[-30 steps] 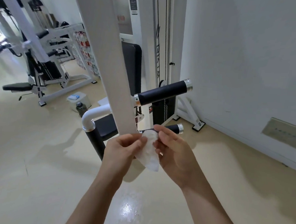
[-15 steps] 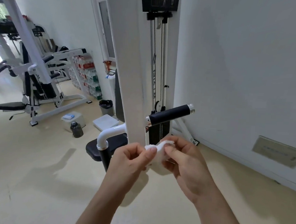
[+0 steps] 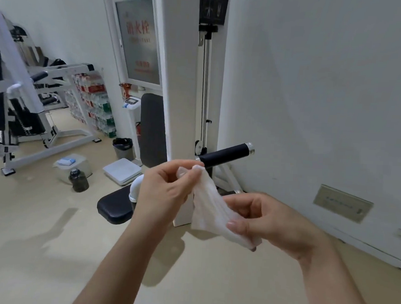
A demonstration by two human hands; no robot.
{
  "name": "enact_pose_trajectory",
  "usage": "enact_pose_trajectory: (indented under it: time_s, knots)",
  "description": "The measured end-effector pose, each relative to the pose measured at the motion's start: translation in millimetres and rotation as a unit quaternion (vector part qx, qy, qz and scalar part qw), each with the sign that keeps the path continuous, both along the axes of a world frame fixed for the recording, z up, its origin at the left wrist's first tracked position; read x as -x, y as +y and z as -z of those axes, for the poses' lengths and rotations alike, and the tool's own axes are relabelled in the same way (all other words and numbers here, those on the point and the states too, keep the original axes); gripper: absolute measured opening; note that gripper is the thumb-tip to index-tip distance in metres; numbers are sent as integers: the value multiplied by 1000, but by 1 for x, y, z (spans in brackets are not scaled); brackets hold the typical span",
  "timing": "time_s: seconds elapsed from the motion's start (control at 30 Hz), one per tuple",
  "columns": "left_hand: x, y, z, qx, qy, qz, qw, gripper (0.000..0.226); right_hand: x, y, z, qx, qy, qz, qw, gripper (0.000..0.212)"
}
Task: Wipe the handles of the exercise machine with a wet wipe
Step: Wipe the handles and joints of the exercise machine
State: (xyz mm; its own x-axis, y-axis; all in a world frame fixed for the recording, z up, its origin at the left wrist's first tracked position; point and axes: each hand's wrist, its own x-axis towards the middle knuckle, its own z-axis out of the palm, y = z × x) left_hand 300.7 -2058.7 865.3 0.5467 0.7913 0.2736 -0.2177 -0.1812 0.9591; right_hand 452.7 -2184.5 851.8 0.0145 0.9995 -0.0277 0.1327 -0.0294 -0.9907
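Note:
A white wet wipe (image 3: 211,205) is stretched between both hands in front of the white exercise machine (image 3: 179,80). My left hand (image 3: 162,191) pinches its upper end; my right hand (image 3: 261,220) pinches its lower end, further right and lower. A black handle with a silver end cap (image 3: 227,154) juts right from the machine's column, just above and behind the wipe, not touched by it. A white curved tube with a black lower grip (image 3: 135,189) shows behind my left hand, mostly hidden.
The machine's black seat pad (image 3: 114,207) sits low at centre, its back pad (image 3: 151,130) above. A white scale (image 3: 122,170), a dark bottle (image 3: 78,180), a lidded tub (image 3: 73,165) and a bin (image 3: 122,148) stand on the floor. Another machine (image 3: 21,117) stands left. The wall is close on the right.
The hands have drawn apart, the right one moving down and right, and the bunched wipe is now pulled out long between them. The view has tilted up.

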Motion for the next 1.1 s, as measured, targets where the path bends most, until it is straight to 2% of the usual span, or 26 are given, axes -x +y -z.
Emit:
enact_pose_trajectory:
  time_s: [0.07, 0.13, 0.2, 0.23, 0.3, 0.37, 0.43, 0.57, 0.67, 0.77, 0.87, 0.97, 1.03, 1.1]
  knots:
    - [-5, 1, -3, -3, -12, -8, 1000, 7, 5, 3, 2, -23, 3, 1, 1000, 20]
    - [-9, 0, -2, -12, -27, -22, 999, 5, 11, 9, 3, -55, 41, 47, 997, 13]
    - [-13, -1, 4, -42, -19, -49, 998, 16, 17, 15, 3, -106, 147, 115, 977, 10]
    - [-15, -2, 9, -62, -5, -62, 996, 19, 19, 18, 1, -128, 196, 144, 962, 15]
    - [-19, -6, 20, -122, 26, -80, 989, 19, 21, 26, 0, -150, 235, 200, 939, 26]
    - [-22, -9, 32, -229, 51, -114, 965, 19, 23, 36, -1, -162, 224, 253, 927, 21]
    - [-26, -10, 40, -337, 66, -148, 928, 19, 24, 48, 0, -175, 137, 310, 924, 8]
    - [-31, -1, 45, -404, 113, -183, 889, 23, 12, 76, 0, -181, -146, 376, 897, 18]
    - [-30, 9, 47, -422, 171, -217, 864, 25, 6, 96, -2, -164, -328, 318, 874, 12]
    - [-25, 13, 43, -417, 207, -239, 852, 24, 5, 109, 6, -196, -469, 260, 821, 12]
    - [-25, 21, 37, -441, 282, -268, 809, 19, -6, 116, 10, -242, -546, 232, 768, 17]
    - [-26, 31, 36, -470, 339, -279, 766, 24, -12, 124, 3, -202, -614, 271, 713, 7]
    - [-27, 36, 36, -507, 356, -285, 731, 29, -9, 133, -2, -166, -631, 280, 704, 9]
    - [-29, 41, 35, -545, 352, -291, 703, 31, -5, 139, -3, -144, -633, 266, 712, 15]
